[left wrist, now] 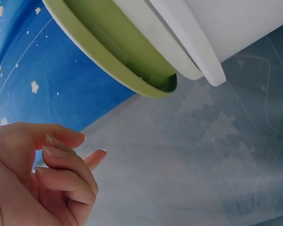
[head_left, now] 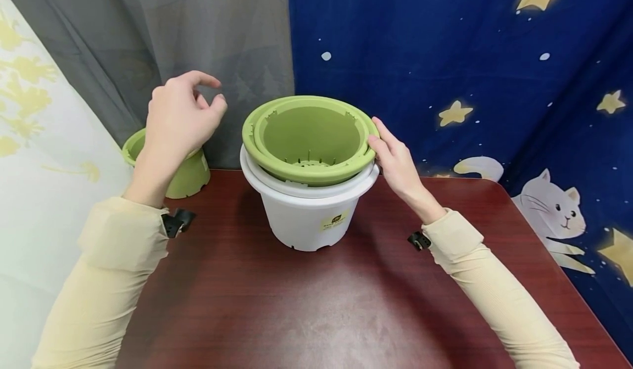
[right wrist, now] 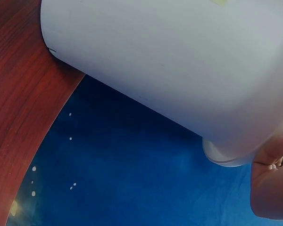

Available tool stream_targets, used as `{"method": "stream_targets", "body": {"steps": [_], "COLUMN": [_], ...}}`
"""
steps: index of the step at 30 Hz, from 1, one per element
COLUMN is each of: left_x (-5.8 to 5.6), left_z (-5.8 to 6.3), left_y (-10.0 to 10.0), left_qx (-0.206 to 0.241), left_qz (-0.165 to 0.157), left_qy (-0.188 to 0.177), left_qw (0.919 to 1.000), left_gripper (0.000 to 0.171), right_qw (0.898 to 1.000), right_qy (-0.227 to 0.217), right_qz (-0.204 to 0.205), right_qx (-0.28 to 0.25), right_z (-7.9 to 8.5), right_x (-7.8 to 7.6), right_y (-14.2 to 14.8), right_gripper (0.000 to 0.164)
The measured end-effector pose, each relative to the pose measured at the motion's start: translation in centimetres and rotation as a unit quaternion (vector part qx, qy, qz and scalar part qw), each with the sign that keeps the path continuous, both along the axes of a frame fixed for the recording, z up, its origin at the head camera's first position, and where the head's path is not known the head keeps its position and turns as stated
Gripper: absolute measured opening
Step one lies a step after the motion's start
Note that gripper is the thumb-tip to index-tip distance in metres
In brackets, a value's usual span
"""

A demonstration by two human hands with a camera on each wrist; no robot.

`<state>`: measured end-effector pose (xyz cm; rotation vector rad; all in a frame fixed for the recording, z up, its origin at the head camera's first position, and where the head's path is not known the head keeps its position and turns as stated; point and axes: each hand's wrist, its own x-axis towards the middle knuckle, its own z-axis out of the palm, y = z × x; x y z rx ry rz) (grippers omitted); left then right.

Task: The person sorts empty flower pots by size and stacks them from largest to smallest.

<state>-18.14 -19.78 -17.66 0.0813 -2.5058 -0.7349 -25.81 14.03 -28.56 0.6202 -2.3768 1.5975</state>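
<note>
A white flower pot point(head_left: 296, 221) with a yellow label stands upright on the table, and two white rims show in the left wrist view. A green flower pot point(head_left: 311, 133) sits in its top, slightly tilted; an inner green ring shows, but I cannot tell whether it is a second nested pot. My right hand point(head_left: 395, 163) grips the green rim on its right side, thumb on top; in the right wrist view that hand point(right wrist: 273, 188) is partly out of frame. My left hand point(head_left: 180, 111) hangs in the air left of the pots, fingers loosely curled, holding nothing.
Another green pot point(head_left: 190, 177) stands at the table's back left, partly hidden behind my left forearm. The dark red table point(head_left: 296, 303) ends close behind the pots. Grey point(head_left: 212, 39) and blue star-patterned point(head_left: 395, 56) curtains hang behind, with pale fabric point(head_left: 39, 193) at left.
</note>
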Motion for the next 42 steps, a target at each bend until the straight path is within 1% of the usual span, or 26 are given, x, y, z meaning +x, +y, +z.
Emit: {"method": "stream_targets", "body": {"steps": [9,13,17,23,26,31,36,42], "left_x": [0.3,0.2,-0.1,-0.6,-0.9,-1.4,-1.7,-2.1], "left_z": [-0.3,-0.6,-1.0,-1.8,-2.1,-2.6,-3.1,-3.4], "left_y": [-1.1,-1.4,-2.0,-3.2,-4.0,-5.3,-6.6,-7.7], "left_qx": [0.01,0.016,0.03,0.044,0.06,0.089,0.096,0.108], "left_qz": [0.018,0.024,0.037,0.06,0.074,0.094,0.106,0.119], "left_qy": [-0.001,0.0,0.003,0.004,-0.006,-0.035,-0.071,-0.102], "left_qw": [0.9998,0.9996,0.9989,0.9972,0.9954,0.991,0.9871,0.9818], "left_gripper": [0.039,0.04,0.046,0.057,0.061,0.069,0.076,0.082], "right_qw": [1.0,1.0,1.0,1.0,1.0,1.0,1.0,1.0], "right_qy": [0.0,0.0,-0.002,0.0,0.001,0.001,0.0,0.001], "right_qz": [-0.001,-0.004,-0.003,0.001,0.0,0.0,0.004,0.003], "right_qx": [0.002,0.002,0.001,-0.003,-0.001,-0.004,-0.006,-0.004], "right_z": [-0.1,-0.1,-0.2,-0.2,-0.1,-0.1,-0.1,-0.1], "right_x": [-0.1,0.0,0.0,0.0,0.0,0.0,0.0,0.0], "right_y": [0.0,0.0,0.0,0.0,0.0,0.0,0.0,-0.1], "right_gripper": [0.053,0.054,0.053,0.054,0.054,0.054,0.054,0.053]}}
